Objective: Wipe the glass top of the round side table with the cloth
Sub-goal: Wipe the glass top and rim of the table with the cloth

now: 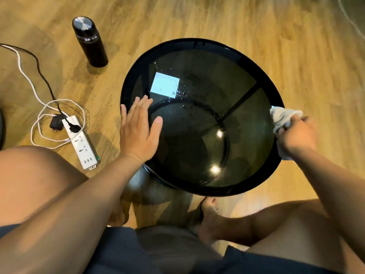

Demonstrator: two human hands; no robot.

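A round side table with a dark glass top (197, 123) and a black rim stands on the wood floor in front of me. Small water droplets speckle the glass near its upper middle. My left hand (138, 127) lies flat with straight fingers on the left edge of the glass. My right hand (296, 133) grips a crumpled white cloth (282, 117) at the table's right rim. Part of the cloth hangs below my wrist.
A black flask (89, 41) stands on the floor at the upper left. A white power strip (81, 143) with black and white cables lies left of the table. My bare knees and feet sit close under the table's near edge.
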